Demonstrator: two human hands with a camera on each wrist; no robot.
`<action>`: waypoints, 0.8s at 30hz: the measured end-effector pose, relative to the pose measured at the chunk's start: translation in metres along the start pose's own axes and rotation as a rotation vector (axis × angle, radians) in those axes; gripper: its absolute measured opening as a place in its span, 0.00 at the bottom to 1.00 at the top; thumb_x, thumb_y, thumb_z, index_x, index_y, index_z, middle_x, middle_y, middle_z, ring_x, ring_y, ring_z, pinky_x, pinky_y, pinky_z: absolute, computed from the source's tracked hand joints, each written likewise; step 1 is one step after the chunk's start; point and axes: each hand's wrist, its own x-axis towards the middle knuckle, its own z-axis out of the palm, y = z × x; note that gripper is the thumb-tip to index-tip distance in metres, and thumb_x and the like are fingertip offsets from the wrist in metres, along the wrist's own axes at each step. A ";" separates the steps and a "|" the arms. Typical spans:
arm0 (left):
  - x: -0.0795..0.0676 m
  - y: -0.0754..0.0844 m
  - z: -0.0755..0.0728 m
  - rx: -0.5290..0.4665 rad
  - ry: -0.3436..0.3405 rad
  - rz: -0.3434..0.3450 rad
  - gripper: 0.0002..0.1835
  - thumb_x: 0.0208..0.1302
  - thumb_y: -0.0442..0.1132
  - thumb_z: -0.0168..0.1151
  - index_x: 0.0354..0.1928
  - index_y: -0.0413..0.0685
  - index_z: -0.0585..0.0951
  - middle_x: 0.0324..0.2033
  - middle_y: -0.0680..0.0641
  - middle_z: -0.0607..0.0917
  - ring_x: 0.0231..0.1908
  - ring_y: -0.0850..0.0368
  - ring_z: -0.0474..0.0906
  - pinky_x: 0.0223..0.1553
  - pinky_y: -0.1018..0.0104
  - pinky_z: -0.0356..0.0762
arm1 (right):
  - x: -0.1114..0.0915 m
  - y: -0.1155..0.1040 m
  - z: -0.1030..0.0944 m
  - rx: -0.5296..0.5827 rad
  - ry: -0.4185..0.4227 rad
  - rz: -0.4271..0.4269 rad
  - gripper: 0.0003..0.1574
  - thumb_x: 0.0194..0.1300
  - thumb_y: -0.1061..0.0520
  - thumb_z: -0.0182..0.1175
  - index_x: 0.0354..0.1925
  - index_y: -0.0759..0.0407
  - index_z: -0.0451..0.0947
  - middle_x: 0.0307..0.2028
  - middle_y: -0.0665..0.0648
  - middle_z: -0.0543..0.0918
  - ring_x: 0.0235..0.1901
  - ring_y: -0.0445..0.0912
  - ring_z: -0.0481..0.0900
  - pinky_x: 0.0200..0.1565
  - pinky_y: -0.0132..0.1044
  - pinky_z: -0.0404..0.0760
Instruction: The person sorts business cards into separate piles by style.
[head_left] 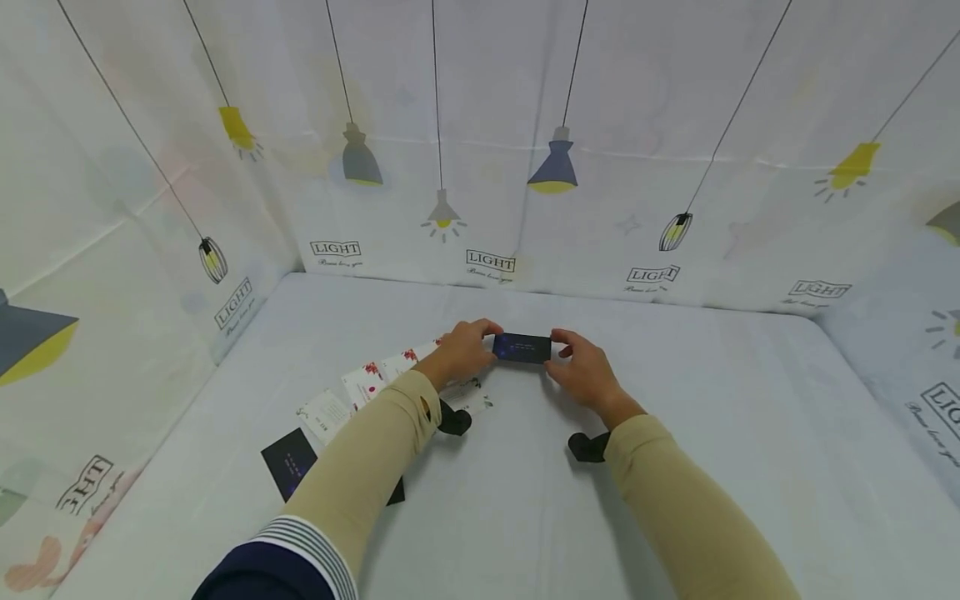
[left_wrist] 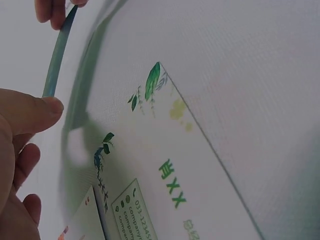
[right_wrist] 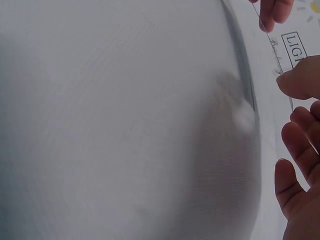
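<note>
One black card (head_left: 522, 348) is being held between the left hand (head_left: 462, 352) and right hand (head_left: 587, 372), an end being pinched by each; if it is being squeezed too hard, it may be bent.

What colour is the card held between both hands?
The card is near-black with a bluish patch, clearest in the head view.

We see a dark rectangular card (head_left: 522, 348), its long sides running from the left hand (head_left: 462, 351) to the right hand (head_left: 587, 375), which pinch its short ends. Its printed face shows in the head view: near-black, with a blue-violet glow toward the left hand and small pale lettering midway between the hands. From both wrists we see it thin, almost edge-on.
</note>
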 end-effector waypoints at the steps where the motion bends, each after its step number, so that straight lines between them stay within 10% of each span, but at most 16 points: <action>1: 0.001 0.000 0.000 0.002 0.001 -0.005 0.26 0.67 0.39 0.65 0.66 0.55 0.74 0.64 0.45 0.75 0.66 0.46 0.67 0.64 0.47 0.62 | 0.001 0.001 0.001 -0.005 -0.002 -0.002 0.36 0.67 0.57 0.60 0.70 0.66 0.65 0.62 0.65 0.75 0.55 0.57 0.74 0.51 0.50 0.74; 24: 0.010 0.000 0.012 0.045 -0.055 -0.085 0.28 0.69 0.39 0.63 0.69 0.57 0.72 0.68 0.42 0.70 0.67 0.40 0.63 0.66 0.41 0.57 | 0.010 0.009 0.008 -0.107 -0.044 -0.004 0.35 0.67 0.59 0.59 0.69 0.69 0.66 0.64 0.67 0.74 0.62 0.61 0.71 0.64 0.55 0.65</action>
